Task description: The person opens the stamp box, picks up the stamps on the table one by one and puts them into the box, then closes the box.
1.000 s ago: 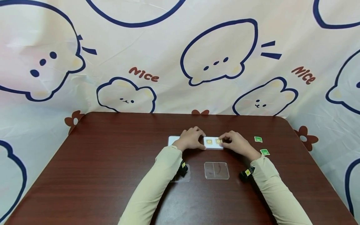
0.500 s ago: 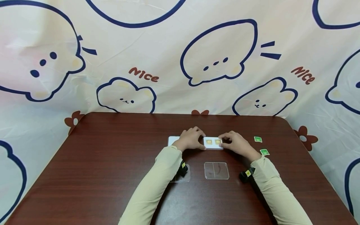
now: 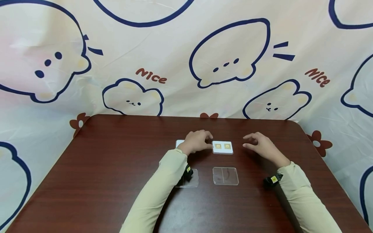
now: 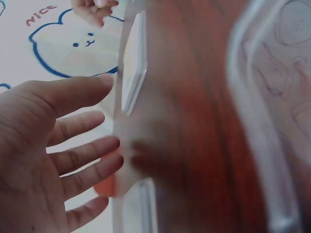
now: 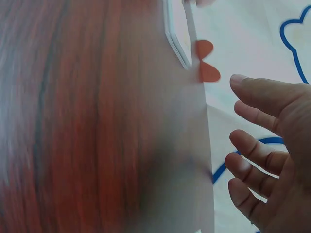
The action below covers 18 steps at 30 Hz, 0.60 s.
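Note:
A flat white case (image 3: 222, 147) with two gold squares lies on the table between the hands. My left hand (image 3: 196, 141) is just left of it; in the left wrist view its fingers (image 4: 85, 154) are spread and hold nothing. Partly hidden behind this hand is another white case (image 3: 179, 142). My right hand (image 3: 263, 147) is in the air to the right of the gold-square case, apart from it, with loosely bent fingers (image 5: 252, 145) and nothing in them. The two green square cards seen earlier are hidden by the right hand and forearm.
Nearer the person lie two clear plastic trays: one tray (image 3: 225, 176) in full view, the other tray (image 3: 190, 182) partly under the left forearm. The brown table (image 3: 116, 168) ends at a printed cloth backdrop (image 3: 175, 48).
My right hand has let go of the gold-square case's right side and moved right, covering the green cards. The left hand has stayed nearly in place. The view has shifted slightly.

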Available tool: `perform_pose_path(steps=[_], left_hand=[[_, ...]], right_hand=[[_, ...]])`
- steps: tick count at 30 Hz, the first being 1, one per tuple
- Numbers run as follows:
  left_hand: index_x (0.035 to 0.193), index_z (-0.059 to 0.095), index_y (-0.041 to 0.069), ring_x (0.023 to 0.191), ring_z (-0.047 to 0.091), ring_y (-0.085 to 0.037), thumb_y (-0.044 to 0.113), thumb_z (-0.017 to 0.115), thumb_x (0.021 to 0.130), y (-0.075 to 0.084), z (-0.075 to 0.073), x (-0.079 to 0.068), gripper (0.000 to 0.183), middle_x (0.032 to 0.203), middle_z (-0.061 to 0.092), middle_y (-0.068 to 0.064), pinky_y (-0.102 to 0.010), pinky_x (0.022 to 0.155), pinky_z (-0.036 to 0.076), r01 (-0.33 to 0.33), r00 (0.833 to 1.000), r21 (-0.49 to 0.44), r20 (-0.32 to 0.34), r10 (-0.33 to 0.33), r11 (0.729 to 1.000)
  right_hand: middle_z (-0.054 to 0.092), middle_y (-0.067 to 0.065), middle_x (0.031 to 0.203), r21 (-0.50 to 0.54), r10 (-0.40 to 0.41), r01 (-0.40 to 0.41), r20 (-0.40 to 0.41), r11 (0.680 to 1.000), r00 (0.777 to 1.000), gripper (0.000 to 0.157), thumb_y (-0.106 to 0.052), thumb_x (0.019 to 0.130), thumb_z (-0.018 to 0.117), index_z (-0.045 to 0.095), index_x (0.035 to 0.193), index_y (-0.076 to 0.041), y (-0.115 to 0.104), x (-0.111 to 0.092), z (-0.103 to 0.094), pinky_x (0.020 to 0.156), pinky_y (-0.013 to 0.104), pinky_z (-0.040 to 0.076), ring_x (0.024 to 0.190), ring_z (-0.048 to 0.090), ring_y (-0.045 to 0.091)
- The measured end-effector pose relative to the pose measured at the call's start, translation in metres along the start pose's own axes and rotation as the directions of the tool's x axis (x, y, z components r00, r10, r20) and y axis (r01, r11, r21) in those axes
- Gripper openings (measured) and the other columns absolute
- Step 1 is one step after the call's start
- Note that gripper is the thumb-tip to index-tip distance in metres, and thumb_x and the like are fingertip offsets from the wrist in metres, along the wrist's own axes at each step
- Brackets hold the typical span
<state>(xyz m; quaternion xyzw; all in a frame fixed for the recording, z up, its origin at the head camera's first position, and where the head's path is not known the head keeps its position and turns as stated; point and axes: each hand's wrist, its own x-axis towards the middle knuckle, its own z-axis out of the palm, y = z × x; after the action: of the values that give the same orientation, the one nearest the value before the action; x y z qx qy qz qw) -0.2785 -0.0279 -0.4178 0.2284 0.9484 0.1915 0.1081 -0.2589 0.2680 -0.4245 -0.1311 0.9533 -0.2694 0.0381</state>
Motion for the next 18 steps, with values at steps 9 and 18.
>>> perform_pose_path(steps=[9,18], left_hand=[[0.119,0.067,0.017,0.107,0.059,-0.019,0.042,0.068,0.088,-0.032,-0.019,-0.022,0.039,0.116,0.065,-0.001,-0.042,0.094,0.042,-0.022,0.993,-0.020,-0.119,0.020,1.000],[0.132,0.058,0.018,0.130,0.047,-0.030,0.051,0.071,0.082,-0.070,-0.031,-0.045,0.061,0.141,0.052,-0.009,-0.054,0.108,0.033,0.062,0.998,-0.007,-0.018,-0.062,0.998]], right_hand=[[0.058,0.019,0.114,-0.024,0.035,-0.035,-0.020,0.999,0.999,0.043,-0.035,0.092,0.065,0.063,0.122,-0.004,0.016,-0.016,-0.018,0.084,0.049,0.048,0.101,0.056,0.034],[0.053,0.024,0.124,-0.036,0.093,-0.094,-0.021,0.995,0.995,0.052,-0.041,0.093,0.061,0.058,0.128,-0.002,0.036,-0.029,-0.036,0.081,0.048,0.047,0.101,0.051,0.033]])
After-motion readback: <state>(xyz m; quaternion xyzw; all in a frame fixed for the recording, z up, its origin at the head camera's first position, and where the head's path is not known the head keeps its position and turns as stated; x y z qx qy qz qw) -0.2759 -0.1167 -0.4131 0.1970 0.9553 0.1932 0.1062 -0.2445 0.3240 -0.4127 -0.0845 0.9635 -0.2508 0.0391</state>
